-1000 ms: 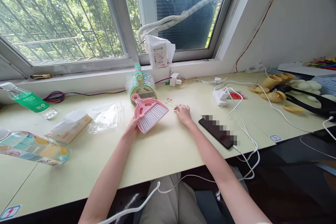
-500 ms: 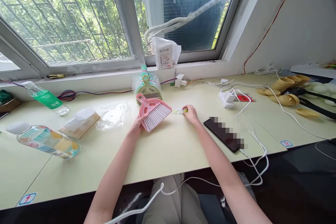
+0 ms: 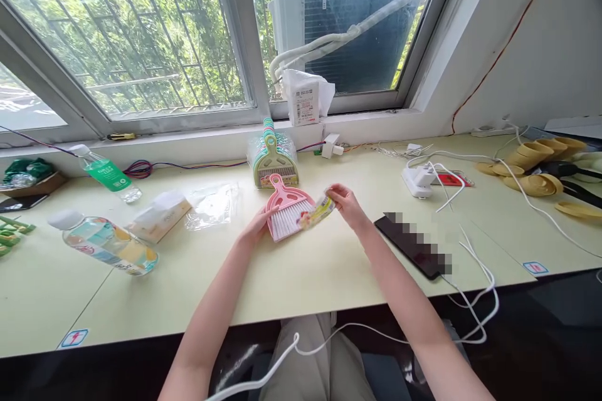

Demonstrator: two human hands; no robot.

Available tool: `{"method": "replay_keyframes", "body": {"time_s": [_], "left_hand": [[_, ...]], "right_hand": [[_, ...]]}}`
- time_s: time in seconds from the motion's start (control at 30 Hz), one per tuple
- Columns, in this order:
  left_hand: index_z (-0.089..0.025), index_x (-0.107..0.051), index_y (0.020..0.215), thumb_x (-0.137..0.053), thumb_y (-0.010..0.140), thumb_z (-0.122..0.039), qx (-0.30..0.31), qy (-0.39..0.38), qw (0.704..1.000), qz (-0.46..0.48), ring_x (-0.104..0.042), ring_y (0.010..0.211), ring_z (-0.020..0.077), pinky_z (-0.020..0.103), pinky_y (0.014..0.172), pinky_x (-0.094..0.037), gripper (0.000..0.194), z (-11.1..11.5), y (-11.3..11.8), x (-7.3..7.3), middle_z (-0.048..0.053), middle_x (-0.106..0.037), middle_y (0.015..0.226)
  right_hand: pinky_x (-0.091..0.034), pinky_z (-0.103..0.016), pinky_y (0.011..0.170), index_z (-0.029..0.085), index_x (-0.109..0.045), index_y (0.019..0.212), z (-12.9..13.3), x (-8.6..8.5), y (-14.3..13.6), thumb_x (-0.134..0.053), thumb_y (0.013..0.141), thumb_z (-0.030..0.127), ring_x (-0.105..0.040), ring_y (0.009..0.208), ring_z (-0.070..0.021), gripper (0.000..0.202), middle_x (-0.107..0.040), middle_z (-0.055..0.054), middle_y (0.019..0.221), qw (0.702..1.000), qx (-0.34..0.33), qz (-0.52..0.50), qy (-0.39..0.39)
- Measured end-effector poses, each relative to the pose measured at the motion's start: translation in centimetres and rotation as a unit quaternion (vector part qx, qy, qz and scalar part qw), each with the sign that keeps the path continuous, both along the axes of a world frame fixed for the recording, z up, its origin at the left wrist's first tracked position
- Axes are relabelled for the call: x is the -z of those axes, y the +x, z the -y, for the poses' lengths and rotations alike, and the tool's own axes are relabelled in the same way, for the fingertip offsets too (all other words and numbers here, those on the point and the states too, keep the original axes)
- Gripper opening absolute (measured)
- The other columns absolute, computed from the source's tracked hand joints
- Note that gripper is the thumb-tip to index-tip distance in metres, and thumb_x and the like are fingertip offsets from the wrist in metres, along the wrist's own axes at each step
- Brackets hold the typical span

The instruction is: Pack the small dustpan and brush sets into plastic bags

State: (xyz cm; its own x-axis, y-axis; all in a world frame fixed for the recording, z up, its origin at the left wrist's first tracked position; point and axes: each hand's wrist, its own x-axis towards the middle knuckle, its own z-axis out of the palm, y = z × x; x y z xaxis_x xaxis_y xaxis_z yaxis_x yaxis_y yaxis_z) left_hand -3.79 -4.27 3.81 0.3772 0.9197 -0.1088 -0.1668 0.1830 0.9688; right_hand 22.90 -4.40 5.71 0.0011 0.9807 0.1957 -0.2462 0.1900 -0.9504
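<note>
A pink dustpan with a white-bristled brush [image 3: 286, 216] set in it is gripped at its left edge by my left hand [image 3: 258, 225]. My right hand [image 3: 345, 203] pinches one end of a printed yellow label strip [image 3: 316, 213], whose other end lies over the right side of the bristles. Just behind the pink set stands a row of plastic-wrapped dustpan sets [image 3: 275, 166], the front one olive green with its label in place.
On the left are two bottles [image 3: 106, 172], a tissue pack [image 3: 160, 216] and a clear plastic bag [image 3: 214, 207]. A phone [image 3: 414, 247], white cables and a power adapter [image 3: 418, 182] lie to the right. Yellow scoops [image 3: 533, 182] sit farther right.
My right hand has lifted the label strip off the table and brought it over to the brush. The pink dustpan set is turned more upright. The view has shifted slightly left.
</note>
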Motion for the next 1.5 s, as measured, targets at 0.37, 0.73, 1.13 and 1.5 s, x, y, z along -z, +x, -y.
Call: {"method": "replay_keyframes", "body": {"time_s": [0.37, 0.73, 1.13, 1.5], "left_hand": [[-0.025, -0.04, 0.141, -0.074, 0.072, -0.035, 0.041, 0.042, 0.998, -0.019, -0.053, 0.121, 0.0319, 0.047, 0.099, -0.046, 0.077, 0.9, 0.1, 0.0, 0.012, -0.055, 0.134], [-0.022, -0.043, 0.139, -0.078, 0.065, -0.023, 0.03, 0.059, 0.997, -0.033, -0.055, 0.118, 0.0338, 0.046, 0.096, -0.049, 0.082, 1.1, 0.9, -0.3, 0.014, -0.058, 0.13], [-0.023, -0.045, 0.137, -0.081, 0.059, -0.024, -0.006, 0.051, 0.998, -0.026, -0.055, 0.119, 0.0359, 0.048, 0.096, -0.05, 0.086, 1.4, 1.3, -0.3, 0.013, -0.06, 0.127], [-0.022, -0.039, 0.139, -0.079, 0.064, -0.03, -0.085, 0.076, 0.993, 0.016, -0.051, 0.123, 0.0346, 0.047, 0.097, -0.05, 0.085, 1.2, 2.0, -0.8, 0.012, -0.055, 0.133]], "right_hand": [[-0.05, -0.029, 0.064, 0.021, -0.06, 0.077, 0.5, 4.0, -4.2, -0.059, 0.075, 0.033, -0.065, 0.071, -0.0179, 0.013, -0.068, -0.003, 0.083, 0.954, 0.138, 0.26, 0.064], [-0.046, -0.029, 0.065, 0.023, -0.057, 0.078, 0.6, 3.7, -4.3, -0.054, 0.078, 0.026, -0.059, 0.066, -0.0165, 0.004, -0.066, -0.001, 0.079, 0.907, 0.176, 0.37, 0.097], [-0.048, -0.035, 0.079, 0.025, -0.055, 0.102, 0.9, 3.5, -4.2, -0.054, 0.084, 0.035, -0.059, 0.081, -0.0192, 0.02, -0.062, -0.006, 0.103, 0.922, 0.192, 0.315, 0.116], [-0.049, -0.039, 0.094, 0.026, -0.047, 0.116, 0.7, 3.8, -6.5, -0.065, 0.077, 0.04, -0.062, 0.105, -0.0196, 0.046, -0.065, -0.005, 0.113, 0.99, -0.09, -0.061, -0.092]]}}
